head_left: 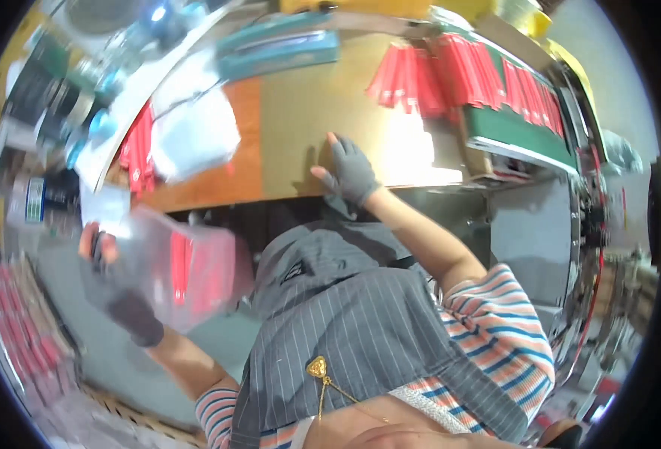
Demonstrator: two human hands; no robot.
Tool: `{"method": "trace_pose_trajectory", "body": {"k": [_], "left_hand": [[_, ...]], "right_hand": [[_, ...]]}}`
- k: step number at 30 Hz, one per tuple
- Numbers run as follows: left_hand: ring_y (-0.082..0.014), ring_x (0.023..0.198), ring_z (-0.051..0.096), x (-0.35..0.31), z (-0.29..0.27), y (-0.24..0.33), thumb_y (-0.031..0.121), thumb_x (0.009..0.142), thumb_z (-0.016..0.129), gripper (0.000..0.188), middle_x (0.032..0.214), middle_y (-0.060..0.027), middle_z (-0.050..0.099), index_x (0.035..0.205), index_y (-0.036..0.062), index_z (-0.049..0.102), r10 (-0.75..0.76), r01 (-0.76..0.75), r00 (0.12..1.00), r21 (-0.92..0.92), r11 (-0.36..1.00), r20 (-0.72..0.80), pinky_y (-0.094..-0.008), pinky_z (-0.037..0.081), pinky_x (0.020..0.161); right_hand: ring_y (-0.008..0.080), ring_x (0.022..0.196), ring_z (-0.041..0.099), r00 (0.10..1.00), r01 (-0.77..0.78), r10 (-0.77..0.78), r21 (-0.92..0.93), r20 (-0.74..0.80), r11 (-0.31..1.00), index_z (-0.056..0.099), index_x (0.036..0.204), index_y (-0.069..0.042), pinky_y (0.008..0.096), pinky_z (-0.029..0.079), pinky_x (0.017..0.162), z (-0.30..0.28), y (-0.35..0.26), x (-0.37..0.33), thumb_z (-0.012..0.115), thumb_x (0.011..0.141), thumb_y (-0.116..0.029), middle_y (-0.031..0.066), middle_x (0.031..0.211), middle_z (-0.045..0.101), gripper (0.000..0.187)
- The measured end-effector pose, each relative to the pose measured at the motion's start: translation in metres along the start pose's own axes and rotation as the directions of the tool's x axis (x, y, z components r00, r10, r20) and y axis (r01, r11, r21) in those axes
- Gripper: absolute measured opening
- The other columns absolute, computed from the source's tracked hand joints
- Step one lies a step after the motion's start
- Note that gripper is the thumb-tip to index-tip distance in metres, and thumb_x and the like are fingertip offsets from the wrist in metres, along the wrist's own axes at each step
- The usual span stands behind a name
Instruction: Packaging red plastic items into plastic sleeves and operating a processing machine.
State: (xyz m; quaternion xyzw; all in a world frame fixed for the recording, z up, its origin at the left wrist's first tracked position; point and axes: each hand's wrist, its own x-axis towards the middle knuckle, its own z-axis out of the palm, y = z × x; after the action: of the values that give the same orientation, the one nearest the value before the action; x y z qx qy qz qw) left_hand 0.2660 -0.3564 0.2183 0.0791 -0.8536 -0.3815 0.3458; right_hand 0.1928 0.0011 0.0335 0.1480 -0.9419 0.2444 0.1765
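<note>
1. In the head view, the bag (196, 273) hangs just right of the left hand (113, 280), off the table's near edge; its film is clear, thin and crinkled.
2. Inside it a red strip (180, 269) stands out, its long axis running from the table side toward the person; I can't tell which end is its front.
3. The left hand, blurred, has its fingers curled on the bag's upper edge, pinching it, wrist bent and forearm angling out from the body.
4. The right hand (351, 173) is spread wide, holding nothing, palm down over the smooth tan board (293, 120), fingers aimed away from the person, thumb stuck out leftward.
5. Both wear grey fingerless gloves of soft cloth.
6. Beyond the right hand, rightward, slim red packs (469, 71) stand in rows; a white bundle (196, 138), soft and shiny, lies beyond the left.
</note>
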Motion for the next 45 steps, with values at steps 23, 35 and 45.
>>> {"method": "trace_pose_trajectory", "body": {"k": [23, 35, 45], "left_hand": [[-0.0365, 0.119, 0.039, -0.098, 0.567, 0.129, 0.057, 0.074, 0.058, 0.082, 0.125, -0.0261, 0.043, 0.122, -0.0070, 0.040, 0.434, -0.374, 0.732, -0.224, 0.900, 0.525, -0.0424, 0.029, 0.101], [-0.0384, 0.111, 0.045, -0.062, 0.470, 0.061, 0.041, 0.084, 0.053, 0.059, 0.116, -0.0277, 0.049, 0.118, -0.0059, 0.045, 0.173, 0.052, 0.742, -0.312, 0.949, 0.648, -0.0426, 0.034, 0.095], [-0.0378, 0.111, 0.044, -0.071, 0.450, 0.039, 0.041, 0.088, 0.046, 0.051, 0.119, -0.0250, 0.049, 0.112, -0.0036, 0.053, 0.369, -0.376, 0.652, -0.140, 0.916, 0.663, -0.0443, 0.033, 0.095]], "right_hand": [[0.0401, 0.111, 0.042, 0.803, -0.541, 0.573, 0.204, -0.161, 0.816, 0.040, 0.125, 0.002, 0.0449, 0.032, 0.098, -0.070, 0.205, 0.039, 0.056, 0.078, -0.027, 0.0281, 0.118, 0.045, 0.058], [0.0275, 0.093, 0.058, 0.641, -0.346, 0.732, 0.764, -0.232, 0.545, 0.058, 0.100, -0.001, 0.0339, 0.045, 0.080, -0.066, 0.129, 0.041, 0.059, 0.081, -0.015, 0.0163, 0.098, 0.059, 0.024], [0.0349, 0.095, 0.050, 0.857, -0.407, 0.368, -0.036, -0.359, 0.912, 0.054, 0.093, -0.006, 0.0435, 0.041, 0.083, -0.070, 0.121, -0.076, 0.058, 0.076, -0.026, 0.0178, 0.105, 0.051, 0.026]]}}
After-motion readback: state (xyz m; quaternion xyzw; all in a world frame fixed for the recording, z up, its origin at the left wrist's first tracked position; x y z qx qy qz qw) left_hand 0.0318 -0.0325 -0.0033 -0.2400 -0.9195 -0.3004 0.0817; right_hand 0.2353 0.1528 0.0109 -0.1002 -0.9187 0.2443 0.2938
